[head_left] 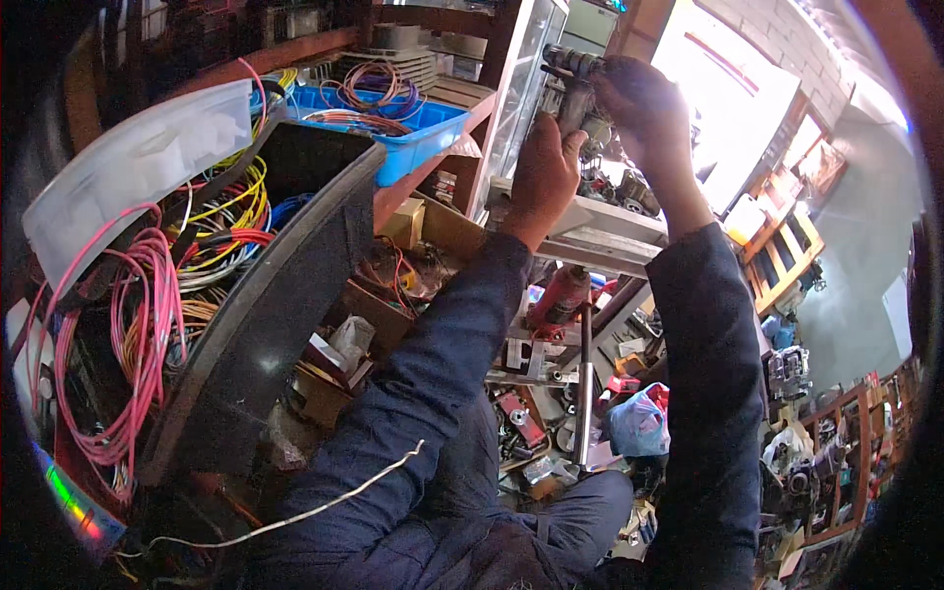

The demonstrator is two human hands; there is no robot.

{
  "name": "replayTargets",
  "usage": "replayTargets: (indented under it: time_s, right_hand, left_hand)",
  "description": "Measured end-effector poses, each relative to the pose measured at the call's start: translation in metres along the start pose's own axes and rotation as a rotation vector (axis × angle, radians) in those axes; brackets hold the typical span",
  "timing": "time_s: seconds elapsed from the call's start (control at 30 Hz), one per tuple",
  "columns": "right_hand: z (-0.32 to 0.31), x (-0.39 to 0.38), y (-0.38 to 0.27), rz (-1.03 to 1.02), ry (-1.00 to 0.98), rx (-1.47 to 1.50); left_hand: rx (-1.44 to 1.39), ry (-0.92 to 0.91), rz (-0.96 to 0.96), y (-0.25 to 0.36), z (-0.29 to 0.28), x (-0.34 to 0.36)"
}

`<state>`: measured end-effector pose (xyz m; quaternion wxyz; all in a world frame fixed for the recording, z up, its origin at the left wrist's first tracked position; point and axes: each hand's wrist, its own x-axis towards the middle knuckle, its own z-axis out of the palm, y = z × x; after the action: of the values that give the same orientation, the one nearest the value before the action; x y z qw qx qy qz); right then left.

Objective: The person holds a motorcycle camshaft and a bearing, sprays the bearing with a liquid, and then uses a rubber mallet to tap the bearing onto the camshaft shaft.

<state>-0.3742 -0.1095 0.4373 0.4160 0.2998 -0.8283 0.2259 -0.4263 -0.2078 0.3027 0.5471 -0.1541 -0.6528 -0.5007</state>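
Both arms, in dark blue sleeves, reach up and away toward a metal bench frame (610, 231). My left hand (546, 177) closes around the lower part of a grey, roughly cylindrical metal part (576, 98), its thumb pressed along the side. Above, my right hand (639, 103) is closed at a dark ribbed metal piece (570, 61) lying across the part's upper end. Whether the two pieces are joined, I cannot tell; the right fingertips are partly hidden. Behind and below the hands, several greasy metal parts (624, 187) lie on the frame's top.
To the left, a black bin (265, 315) holds coiled wires, with pink cable (123, 354) spilling over. A blue tray (423, 147) of wires stands behind it. Under the bench are a red jack-like cylinder (562, 295), an upright metal tube (584, 393) and a plastic bag (641, 421).
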Motion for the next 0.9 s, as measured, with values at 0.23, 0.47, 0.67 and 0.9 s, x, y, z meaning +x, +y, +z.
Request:
replayTargets:
  time_s: [0.23, 0.47, 0.67, 0.9]
  right_hand:
    - [0.012, 0.004, 0.011, -0.116, 0.12, -0.154]
    - [0.015, 0.006, 0.036, -0.275, 0.094, -0.224]
    - [0.01, 0.008, 0.016, -0.244, 0.107, -0.171]
    - [-0.01, -0.023, 0.005, -0.044, 0.179, 0.107]
  left_hand:
    - [-0.064, -0.101, -0.078, 0.004, -0.007, 0.006]
    - [-0.198, -0.009, -0.02, 0.006, -0.035, 0.03]
    - [0.037, 0.032, 0.182, 0.007, -0.048, 0.066]
    - [-0.273, 0.178, 0.06, 0.044, -0.042, -0.011]
